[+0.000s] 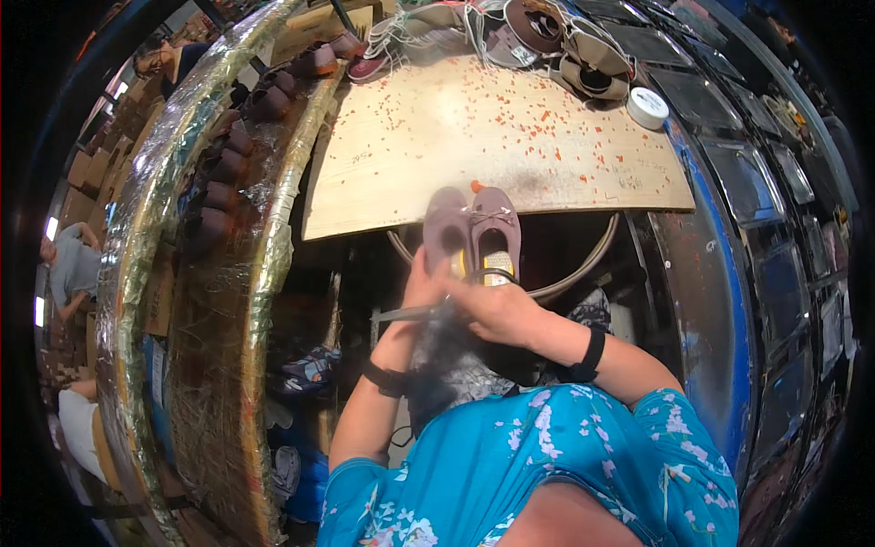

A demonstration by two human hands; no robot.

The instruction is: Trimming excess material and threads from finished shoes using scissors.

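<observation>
A pair of mauve slip-on shoes points away from me at the near edge of the wooden board: a left shoe (447, 210) and a right shoe (498, 211) with a small bow. Pale insoles with yellow edging show inside. My left hand (423, 284) is closed round the heel of the left shoe. Just behind the heels, my right hand (499, 312) grips a pair of scissors (406, 314). Their dark handle loop shows above the fingers, and the blurred blades stick out leftward over my left wrist. Motion smears the fingers where both hands meet.
Orange scraps (545, 117) litter the wooden board (410, 155). Along its far edge lie several shoes (597, 68) with loose laces, and a round white tub (647, 108). A plastic-wrapped rack (264, 301) with mauve shoes stands left. Dark trays (743, 182) line the right. Other people are far left.
</observation>
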